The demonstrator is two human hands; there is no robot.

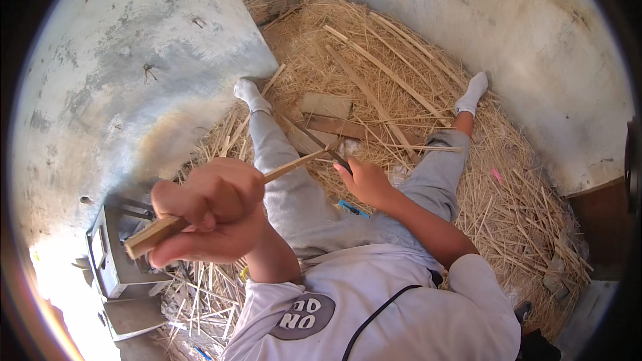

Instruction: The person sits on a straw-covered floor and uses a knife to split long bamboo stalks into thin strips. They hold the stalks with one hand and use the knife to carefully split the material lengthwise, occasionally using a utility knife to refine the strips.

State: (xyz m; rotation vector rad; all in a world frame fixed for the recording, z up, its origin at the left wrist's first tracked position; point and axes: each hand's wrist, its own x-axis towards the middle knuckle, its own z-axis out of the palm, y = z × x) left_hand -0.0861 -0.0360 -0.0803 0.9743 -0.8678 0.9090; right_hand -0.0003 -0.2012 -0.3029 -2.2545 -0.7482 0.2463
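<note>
My left hand (212, 204), raised at the left and close to the camera, is closed around a long split strip of bamboo or wood (294, 164). The strip's thick end juts out below the fist, and its thinner length slants away over my left thigh. Between my legs, my right hand (366, 182) grips the dark handle of a knife (340, 158). The knife's long narrow blade points away and to the left, crossing the strip near its far end. Whether the edge bites into the strip is too small to tell.
Shavings and split strips (381, 73) cover the floor around my outstretched legs. A brown plank (351, 129) and a tan block (326, 105) lie between my feet. A blue tool-like object (353, 209) rests by my lap. A boxy metal-framed object (110, 254) stands left, beside a wall (167, 47).
</note>
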